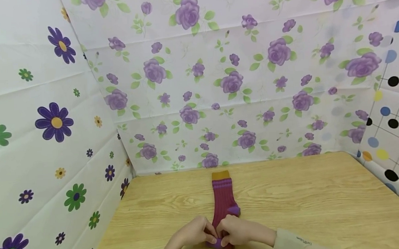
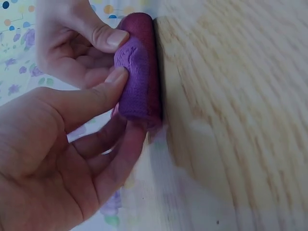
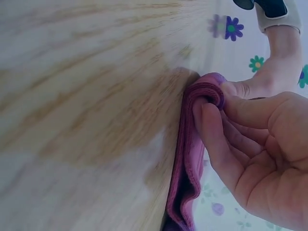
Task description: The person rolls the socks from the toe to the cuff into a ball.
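Note:
A maroon ribbed sock (image 1: 222,200) with a mustard cuff and purple heel lies lengthwise on the wooden table, cuff toward the back wall. Its purple toe end (image 2: 137,91) is curled over toward the leg. My left hand (image 1: 196,231) pinches one side of that folded end, thumb on top and fingers beneath. Beside it, my right hand (image 1: 234,229) pinches the other side the same way. In the right wrist view the right hand (image 3: 255,144) has its fingers tucked inside the curl, and the sock's layers (image 3: 185,163) run flat along the table.
The wooden table (image 1: 307,194) spreads out to both sides of the sock. A rose-patterned sheet (image 1: 231,83) hangs at the back, a daisy-patterned sheet (image 1: 54,122) on the left, and a dotted sheet (image 1: 391,125) on the right.

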The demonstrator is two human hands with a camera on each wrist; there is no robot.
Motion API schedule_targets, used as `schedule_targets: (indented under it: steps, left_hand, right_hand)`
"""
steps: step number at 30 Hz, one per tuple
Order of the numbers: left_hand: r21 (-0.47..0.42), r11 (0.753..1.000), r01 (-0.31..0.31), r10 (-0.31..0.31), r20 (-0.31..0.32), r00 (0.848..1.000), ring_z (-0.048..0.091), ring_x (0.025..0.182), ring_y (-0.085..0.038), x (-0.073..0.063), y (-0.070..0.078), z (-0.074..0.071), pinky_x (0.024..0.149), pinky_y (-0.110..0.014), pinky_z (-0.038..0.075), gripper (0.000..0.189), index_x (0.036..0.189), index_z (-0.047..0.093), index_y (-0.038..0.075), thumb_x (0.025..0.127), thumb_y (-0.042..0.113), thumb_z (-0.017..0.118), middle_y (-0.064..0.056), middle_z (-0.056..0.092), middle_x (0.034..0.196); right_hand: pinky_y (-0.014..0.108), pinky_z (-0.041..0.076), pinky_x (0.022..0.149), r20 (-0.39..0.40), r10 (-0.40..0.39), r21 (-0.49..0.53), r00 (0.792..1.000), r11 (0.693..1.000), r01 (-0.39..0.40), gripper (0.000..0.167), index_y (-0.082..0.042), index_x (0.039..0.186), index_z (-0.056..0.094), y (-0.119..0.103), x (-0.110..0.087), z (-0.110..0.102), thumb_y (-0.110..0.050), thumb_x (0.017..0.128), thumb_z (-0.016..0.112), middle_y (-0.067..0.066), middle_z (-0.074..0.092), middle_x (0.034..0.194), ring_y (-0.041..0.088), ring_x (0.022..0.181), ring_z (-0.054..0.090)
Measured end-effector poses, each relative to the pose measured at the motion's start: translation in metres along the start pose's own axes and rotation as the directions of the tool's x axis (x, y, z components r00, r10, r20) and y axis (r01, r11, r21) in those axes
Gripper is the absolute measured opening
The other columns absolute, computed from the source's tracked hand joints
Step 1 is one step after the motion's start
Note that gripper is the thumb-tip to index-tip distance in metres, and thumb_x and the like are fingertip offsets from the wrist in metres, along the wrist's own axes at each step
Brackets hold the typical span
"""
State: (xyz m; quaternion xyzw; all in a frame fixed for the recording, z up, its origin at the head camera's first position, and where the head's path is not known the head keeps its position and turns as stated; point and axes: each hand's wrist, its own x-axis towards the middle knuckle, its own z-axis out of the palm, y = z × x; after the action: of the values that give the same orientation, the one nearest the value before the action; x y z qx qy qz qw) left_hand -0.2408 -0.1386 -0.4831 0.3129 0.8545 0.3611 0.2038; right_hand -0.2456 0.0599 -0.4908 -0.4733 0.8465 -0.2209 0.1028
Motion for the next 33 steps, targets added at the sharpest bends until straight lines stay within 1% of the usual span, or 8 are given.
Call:
schedule_targets:
  steps: [6,9,12,17,22,25,28,33]
  left_hand:
    - [-0.053,0.997,0.060,-0.062,-0.040,0.997,0.058,0.064,0.004,0.002,0.005,0.000,0.061,-0.012,0.049,0.003,0.081,0.076,-0.002,0.079,0.001,0.075,-0.009,0.075,0.079]
    - [-0.053,0.995,0.089,-0.093,-0.070,0.993,0.050,0.055,0.003,0.002,0.008,0.001,0.054,-0.012,0.044,0.003,0.078,0.076,-0.002,0.076,-0.003,0.077,-0.011,0.074,0.075]
    - [-0.038,0.991,0.129,-0.133,-0.110,0.985,0.044,0.049,0.000,0.002,0.010,0.004,0.049,-0.012,0.039,0.004,0.074,0.075,-0.001,0.073,-0.004,0.079,-0.010,0.072,0.067]
    - [0.054,0.982,0.183,-0.171,-0.177,0.969,0.042,0.048,-0.001,0.004,0.015,0.006,0.046,-0.015,0.037,0.008,0.067,0.074,0.003,0.070,-0.003,0.080,0.000,0.066,0.056]
    - [0.156,0.969,0.192,-0.157,-0.209,0.965,0.041,0.049,0.000,0.005,0.022,0.006,0.047,-0.017,0.038,0.008,0.063,0.073,0.004,0.065,-0.002,0.078,0.004,0.063,0.054]
    - [0.162,0.966,0.201,-0.163,-0.222,0.961,0.041,0.049,0.000,0.005,0.023,0.007,0.047,-0.017,0.037,0.009,0.062,0.072,0.003,0.063,-0.003,0.078,0.007,0.060,0.052]
    - [0.131,0.968,0.212,-0.178,-0.232,0.956,0.037,0.048,-0.001,0.005,0.022,0.009,0.044,-0.016,0.032,0.009,0.063,0.071,0.002,0.063,-0.004,0.079,0.010,0.051,0.050]
    - [0.090,0.972,0.217,-0.190,-0.246,0.950,0.032,0.045,-0.002,0.008,0.020,0.010,0.043,-0.016,0.026,0.012,0.061,0.069,0.001,0.061,-0.005,0.079,0.013,0.044,0.048]
  right_hand:
    - [0.009,0.040,0.050,0.009,0.050,0.091,0.999,0.995,-0.051,0.007,-0.011,0.080,0.067,0.002,0.000,-0.002,-0.014,0.083,0.073,-0.013,0.058,0.066,-0.009,0.054,0.042]
    - [0.009,0.036,0.048,0.009,0.056,0.135,0.998,0.989,-0.056,0.012,-0.010,0.075,0.065,0.003,-0.001,-0.002,-0.014,0.085,0.071,-0.015,0.051,0.061,-0.008,0.051,0.038]
    - [0.008,0.039,0.048,0.000,0.068,0.166,0.998,0.984,-0.067,0.016,-0.010,0.072,0.065,0.004,-0.001,-0.001,-0.014,0.086,0.069,-0.015,0.052,0.059,-0.010,0.048,0.040]
    - [0.010,0.044,0.048,-0.030,0.122,0.139,0.992,0.983,-0.117,0.014,-0.010,0.072,0.072,0.001,0.001,-0.003,-0.015,0.085,0.072,-0.012,0.063,0.061,-0.010,0.046,0.044]
    - [0.012,0.043,0.050,-0.053,0.164,0.141,0.985,0.978,-0.155,0.008,-0.012,0.076,0.071,-0.004,0.002,-0.004,-0.013,0.083,0.075,-0.013,0.063,0.063,-0.008,0.050,0.044]
    - [0.012,0.043,0.052,-0.078,0.156,0.161,0.985,0.977,-0.142,0.008,-0.014,0.080,0.069,-0.006,0.002,-0.003,-0.009,0.082,0.075,-0.014,0.061,0.067,-0.008,0.055,0.045]
    - [0.011,0.043,0.052,-0.117,0.103,0.164,0.988,0.983,-0.083,0.012,-0.013,0.084,0.069,-0.007,0.001,-0.001,-0.004,0.080,0.075,-0.011,0.063,0.068,-0.009,0.056,0.047]
    - [0.005,0.041,0.051,-0.158,0.000,0.036,0.987,0.999,0.006,0.013,-0.013,0.081,0.072,-0.011,-0.002,0.000,-0.001,0.078,0.075,-0.010,0.065,0.067,-0.013,0.055,0.044]
